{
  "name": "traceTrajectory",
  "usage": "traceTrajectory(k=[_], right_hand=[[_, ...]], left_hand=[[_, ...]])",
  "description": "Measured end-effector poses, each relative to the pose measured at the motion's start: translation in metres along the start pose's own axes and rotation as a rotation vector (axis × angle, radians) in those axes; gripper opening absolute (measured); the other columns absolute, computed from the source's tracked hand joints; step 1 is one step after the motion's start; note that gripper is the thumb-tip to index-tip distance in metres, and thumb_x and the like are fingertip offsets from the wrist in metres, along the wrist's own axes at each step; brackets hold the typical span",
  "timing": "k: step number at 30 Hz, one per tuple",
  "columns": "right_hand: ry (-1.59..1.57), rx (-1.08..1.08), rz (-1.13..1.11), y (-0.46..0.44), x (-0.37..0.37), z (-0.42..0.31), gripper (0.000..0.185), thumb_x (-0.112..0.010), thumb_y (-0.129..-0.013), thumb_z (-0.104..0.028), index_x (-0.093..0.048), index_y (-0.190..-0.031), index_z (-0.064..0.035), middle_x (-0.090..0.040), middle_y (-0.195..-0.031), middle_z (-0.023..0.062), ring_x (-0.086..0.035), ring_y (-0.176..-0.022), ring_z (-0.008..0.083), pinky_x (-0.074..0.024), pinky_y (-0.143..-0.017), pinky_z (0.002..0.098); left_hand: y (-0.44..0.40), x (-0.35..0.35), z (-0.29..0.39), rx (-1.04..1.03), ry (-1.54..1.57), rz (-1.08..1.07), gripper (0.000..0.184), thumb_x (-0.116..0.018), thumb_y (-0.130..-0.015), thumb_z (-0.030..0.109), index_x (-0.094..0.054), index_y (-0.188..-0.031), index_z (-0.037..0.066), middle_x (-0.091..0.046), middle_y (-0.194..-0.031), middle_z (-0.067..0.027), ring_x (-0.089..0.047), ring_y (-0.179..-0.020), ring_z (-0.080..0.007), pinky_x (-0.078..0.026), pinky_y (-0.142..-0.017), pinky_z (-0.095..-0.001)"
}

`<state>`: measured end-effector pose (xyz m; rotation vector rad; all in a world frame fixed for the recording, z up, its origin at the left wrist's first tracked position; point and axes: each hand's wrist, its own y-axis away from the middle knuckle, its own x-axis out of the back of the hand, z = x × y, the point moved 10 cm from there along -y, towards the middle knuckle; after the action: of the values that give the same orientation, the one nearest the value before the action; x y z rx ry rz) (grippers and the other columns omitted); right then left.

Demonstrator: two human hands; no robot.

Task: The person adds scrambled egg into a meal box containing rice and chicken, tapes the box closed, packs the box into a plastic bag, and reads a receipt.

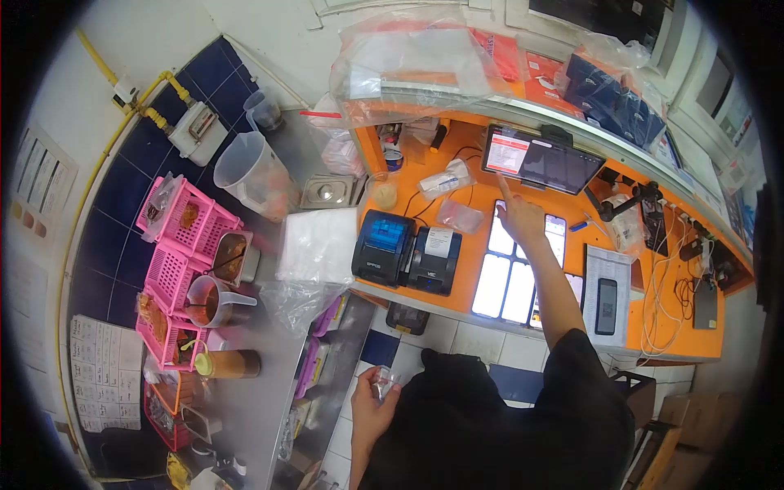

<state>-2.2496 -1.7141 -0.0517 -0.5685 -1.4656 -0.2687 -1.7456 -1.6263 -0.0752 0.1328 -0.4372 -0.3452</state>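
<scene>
My right hand (520, 214) reaches over the orange desk (457, 305), its index finger stretched toward the lower edge of a tablet screen (543, 162). Whether the fingertip touches the screen I cannot tell. Several lit phones (491, 284) lie in rows under and beside my right forearm. Low in the view, in front of the black shirt, my left hand (374, 412) is closed round a small clear plastic item (383, 382). Two black receipt printers, one with a blue top (384, 245) and one with paper coming out (434, 260), stand left of the phones.
On the left, a steel counter (273, 351) holds pink baskets (171, 278), measuring jugs (255, 173), a yellow-capped bottle (229, 364) and white sheets (317, 245). A dark phone (605, 306) on a ledger and tangled cables (665, 286) lie at the right. Plastic bags (416, 65) cover the upper shelf.
</scene>
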Motion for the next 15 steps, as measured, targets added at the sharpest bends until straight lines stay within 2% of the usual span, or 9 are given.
traceTrajectory(k=[3, 9, 12, 14, 15], right_hand=[[0.002, 0.041, 0.081, -0.001, -0.003, 0.001, 0.084, -0.062, -0.093, -0.030, -0.014, -0.162, -0.0297, -0.068, -0.082, 0.0142, -0.069, -0.067, 0.0342, -0.0562, -0.062, 0.0499], [-0.012, -0.010, 0.032, -0.007, -0.007, 0.005, 0.084, -0.063, -0.093, -0.031, -0.014, -0.162, -0.0293, -0.070, -0.087, 0.0155, -0.070, -0.068, 0.0351, -0.0557, -0.062, 0.0502], [-0.134, 0.056, 0.203, 0.011, 0.016, -0.011, 0.082, -0.062, -0.094, -0.029, -0.016, -0.162, -0.0268, -0.071, -0.089, 0.0151, -0.070, -0.068, 0.0339, -0.0548, -0.060, 0.0476], [-0.371, 0.135, 0.285, 0.037, 0.047, -0.048, 0.076, -0.060, -0.096, -0.029, -0.022, -0.161, -0.0249, -0.071, -0.088, 0.0132, -0.069, -0.066, 0.0319, -0.0532, -0.056, 0.0442], [-0.398, 0.094, 0.168, 0.052, 0.048, -0.072, 0.068, -0.062, -0.096, -0.027, -0.033, -0.157, -0.0214, -0.072, -0.086, 0.0114, -0.070, -0.064, 0.0293, -0.0523, -0.053, 0.0405]], left_hand=[[0.000, 0.000, 0.003, 0.014, 0.058, -0.007, 0.051, -0.077, -0.085, 0.018, -0.056, -0.125, -0.003, -0.067, -0.107, -0.0177, -0.065, -0.098, -0.0259, -0.050, -0.089, -0.0362], [0.000, 0.002, -0.005, -0.012, 0.074, -0.001, 0.051, -0.076, -0.085, 0.018, -0.055, -0.127, -0.003, -0.067, -0.108, -0.0178, -0.065, -0.100, -0.0265, -0.050, -0.090, -0.0364], [0.000, 0.005, -0.003, -0.001, -0.020, -0.020, 0.052, -0.075, -0.086, 0.022, -0.056, -0.128, -0.001, -0.066, -0.111, -0.0179, -0.065, -0.103, -0.0286, -0.050, -0.092, -0.0375], [0.001, 0.008, 0.001, -0.053, -0.043, -0.027, 0.052, -0.075, -0.087, 0.025, -0.056, -0.129, 0.000, -0.066, -0.114, -0.0174, -0.065, -0.106, -0.0296, -0.050, -0.093, -0.0380], [0.002, 0.012, -0.002, -0.065, -0.055, 0.002, 0.052, -0.075, -0.087, 0.026, -0.056, -0.129, 0.001, -0.065, -0.115, -0.0172, -0.064, -0.107, -0.0301, -0.050, -0.094, -0.0383]])
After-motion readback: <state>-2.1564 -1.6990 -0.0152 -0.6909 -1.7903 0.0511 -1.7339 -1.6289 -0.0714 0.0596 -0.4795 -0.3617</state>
